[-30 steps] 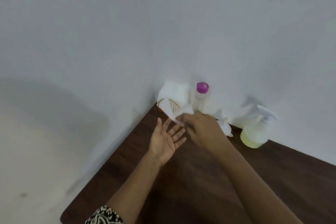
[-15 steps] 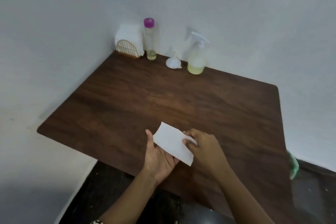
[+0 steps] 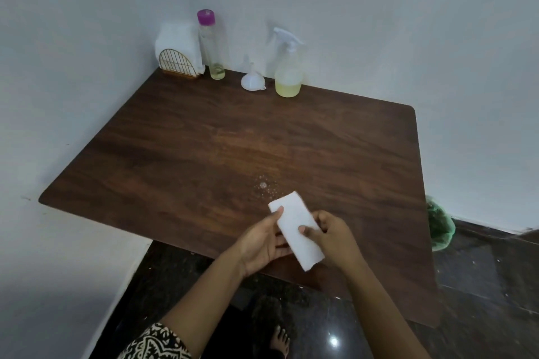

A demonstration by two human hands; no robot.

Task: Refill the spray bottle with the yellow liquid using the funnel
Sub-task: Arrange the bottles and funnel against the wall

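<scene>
A clear spray bottle (image 3: pixel 288 67) with a white trigger head stands at the table's far edge, yellow liquid in its lower part. A white funnel (image 3: pixel 253 81) lies mouth-down just left of it. Further left stands a tall clear bottle (image 3: pixel 212 46) with a purple cap and a little yellow liquid at the bottom. Near the front edge, my left hand (image 3: pixel 262 242) and my right hand (image 3: pixel 329 234) hold a folded white napkin (image 3: pixel 296 229) between them. Small droplets (image 3: pixel 264 186) lie on the wood just beyond the napkin.
A gold wire napkin holder (image 3: pixel 178 63) with white napkins sits in the far left corner against the wall. The dark wooden table (image 3: pixel 204 148) fills the corner. A green bag (image 3: pixel 440 221) lies on the dark floor at the right. A bare foot (image 3: pixel 279 341) shows below.
A second ago my right hand was pulling a napkin from the holder at the back. Both hands have come back to the front edge, and the napkin is now folded narrower between them.
</scene>
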